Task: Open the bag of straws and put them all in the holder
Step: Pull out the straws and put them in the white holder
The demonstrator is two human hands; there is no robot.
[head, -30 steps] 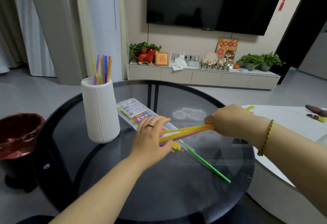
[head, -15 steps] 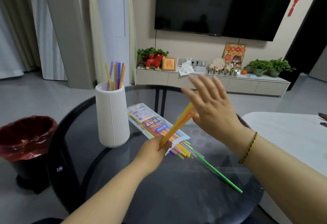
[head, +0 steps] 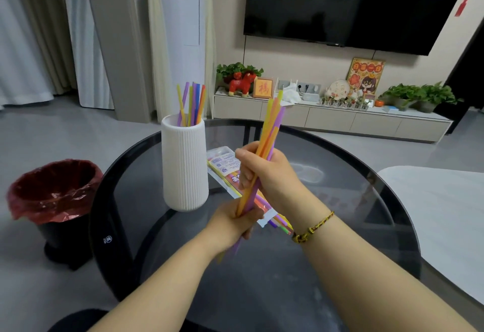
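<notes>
- The left hand [head: 237, 223] was closed round the lower end of a bunch of straws [head: 265, 145], and the right hand [head: 264, 174] was wrapped round the same bunch higher up, so both held it firmly.
- Half a second before, the right hand had been spread open beside the bunch while only the left hand pinched it at a slant; now the bunch stood nearly upright, tips leaning slightly right.
- In my judgement this meant the straws were gathered and squared, ready for the holder [head: 184, 164].
- Both forearms reached forward over the glass table [head: 340, 266], the right wrist crossing above the left.
- The holder stood just left of the hands, already with several straws in it.
- The opened bag [head: 222, 164] lay behind the hands, more straws [head: 281, 223] spilling from its near end, so work remained.
</notes>
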